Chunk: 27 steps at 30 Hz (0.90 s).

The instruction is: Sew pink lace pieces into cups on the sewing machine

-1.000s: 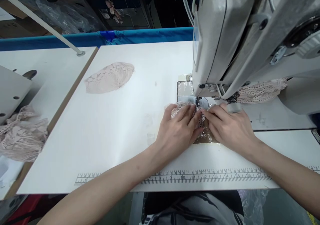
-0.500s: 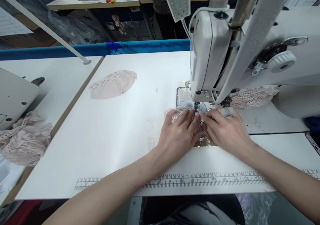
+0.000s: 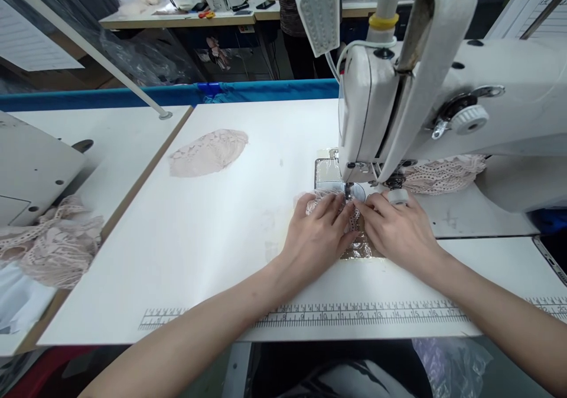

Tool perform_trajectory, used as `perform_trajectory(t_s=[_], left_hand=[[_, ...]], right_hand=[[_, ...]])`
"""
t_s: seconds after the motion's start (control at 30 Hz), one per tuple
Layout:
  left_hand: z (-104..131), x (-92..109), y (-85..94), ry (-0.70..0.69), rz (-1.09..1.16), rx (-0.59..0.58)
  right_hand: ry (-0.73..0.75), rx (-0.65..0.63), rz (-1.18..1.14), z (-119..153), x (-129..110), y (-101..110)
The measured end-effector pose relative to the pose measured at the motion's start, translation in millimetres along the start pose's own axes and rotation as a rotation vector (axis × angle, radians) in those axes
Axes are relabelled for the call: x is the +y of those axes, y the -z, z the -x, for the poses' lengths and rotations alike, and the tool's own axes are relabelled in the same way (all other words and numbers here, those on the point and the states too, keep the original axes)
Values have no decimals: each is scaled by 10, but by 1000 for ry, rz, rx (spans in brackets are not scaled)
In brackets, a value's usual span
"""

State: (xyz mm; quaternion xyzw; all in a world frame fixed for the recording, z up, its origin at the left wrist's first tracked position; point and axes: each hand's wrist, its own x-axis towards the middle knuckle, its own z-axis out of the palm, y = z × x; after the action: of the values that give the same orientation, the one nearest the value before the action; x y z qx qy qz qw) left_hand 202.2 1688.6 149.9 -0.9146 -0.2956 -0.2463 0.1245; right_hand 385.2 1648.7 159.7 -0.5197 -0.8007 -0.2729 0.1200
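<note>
At the head of a white industrial sewing machine (image 3: 367, 108), a worker's bare hands are steadying pale pink openwork lace (image 3: 353, 222), which is lying just in front of the presser foot (image 3: 348, 192). The left hand (image 3: 312, 232) is spreading its parted fingers over the lace and pressing down; the right hand (image 3: 398, 227) is curling its fingers at the lace's right edge, though whether it is pinching cannot be told. Good handling is probably calling for light, even pressure, with the lace lying flat and unstretched and the fingertips staying clear of the foot. Compared with a second ago, the camera is looking higher, taking in more of the background workbench (image 3: 177, 22), while both hands are keeping nearly the same place beside the foot.
</note>
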Motion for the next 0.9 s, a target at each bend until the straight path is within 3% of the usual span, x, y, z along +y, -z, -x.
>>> perform_trajectory(t_s=[0.2,0.33,0.47,0.57,0.67,0.73,0.9], left_hand=[[-13,-22,-16,15,22,-13],[1,-17,122,-23,77,12],[44,-1,354,-32,162,-201],[72,8,400,-78,127,-332],[74,-1,319,-95,41,-270],[52,-28,259,-26,81,-204],[-68,-163,221,261,505,-133]], right_hand=[[3,10,-3,-9,7,1],[23,58,-52,12,34,-12],[114,92,-216,23,64,-7],[165,73,-308,30,85,5],[169,57,-352,33,94,17],[173,62,-354,26,94,20],[154,146,-348,6,99,-8]])
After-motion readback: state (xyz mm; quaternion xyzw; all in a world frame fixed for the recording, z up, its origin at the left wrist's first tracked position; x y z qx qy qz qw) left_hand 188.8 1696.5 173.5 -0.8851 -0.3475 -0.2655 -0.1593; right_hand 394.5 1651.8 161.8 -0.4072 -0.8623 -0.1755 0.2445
